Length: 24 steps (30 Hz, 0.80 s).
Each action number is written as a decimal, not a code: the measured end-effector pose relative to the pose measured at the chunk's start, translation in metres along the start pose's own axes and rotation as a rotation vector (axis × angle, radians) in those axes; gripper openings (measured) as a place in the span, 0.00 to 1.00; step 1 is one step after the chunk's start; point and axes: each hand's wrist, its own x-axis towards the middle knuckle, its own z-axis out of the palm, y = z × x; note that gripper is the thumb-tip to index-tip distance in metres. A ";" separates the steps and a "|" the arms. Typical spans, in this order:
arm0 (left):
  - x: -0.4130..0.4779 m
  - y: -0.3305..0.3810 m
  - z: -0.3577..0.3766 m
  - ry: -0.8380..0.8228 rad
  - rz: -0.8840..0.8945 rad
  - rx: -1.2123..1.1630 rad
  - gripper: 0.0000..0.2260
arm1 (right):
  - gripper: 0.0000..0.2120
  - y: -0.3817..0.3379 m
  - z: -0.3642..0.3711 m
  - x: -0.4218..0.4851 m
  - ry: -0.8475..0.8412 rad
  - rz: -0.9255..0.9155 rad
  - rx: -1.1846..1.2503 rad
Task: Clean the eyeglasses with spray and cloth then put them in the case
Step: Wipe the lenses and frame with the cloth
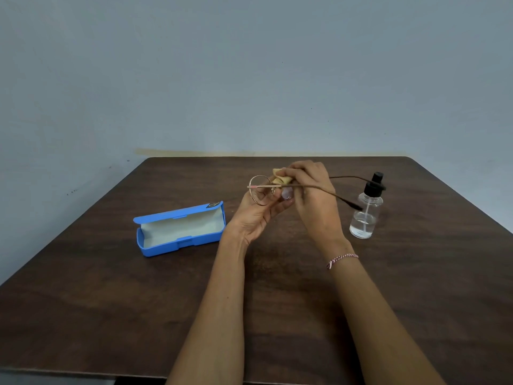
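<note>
Thin round-rimmed eyeglasses [260, 190] are held above the middle of the table, their dark temples stretching right toward the bottle. My left hand [256, 215] grips the frame from below, by the lenses. My right hand [312, 198] pinches a small tan cloth [281, 176] against the right lens, which is mostly hidden by the cloth and fingers. A blue glasses case [180, 229] lies open on the table to the left, its pale lining showing and nothing in it. A clear spray bottle [366, 215] with a black pump stands to the right.
The dark wooden table [111, 301] meets a pale blue wall at its far edge. Its near edge runs along the bottom of the view. A braided bracelet [342, 258] is on my right wrist.
</note>
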 end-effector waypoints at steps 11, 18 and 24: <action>0.002 -0.001 -0.007 -0.002 0.025 0.026 0.26 | 0.15 -0.003 0.004 -0.001 -0.010 -0.019 0.007; 0.003 -0.001 -0.004 -0.010 0.025 0.043 0.33 | 0.14 0.001 0.007 -0.001 -0.008 0.012 -0.037; 0.002 0.001 -0.003 0.034 0.038 0.060 0.26 | 0.13 0.003 0.008 -0.002 -0.010 0.060 -0.079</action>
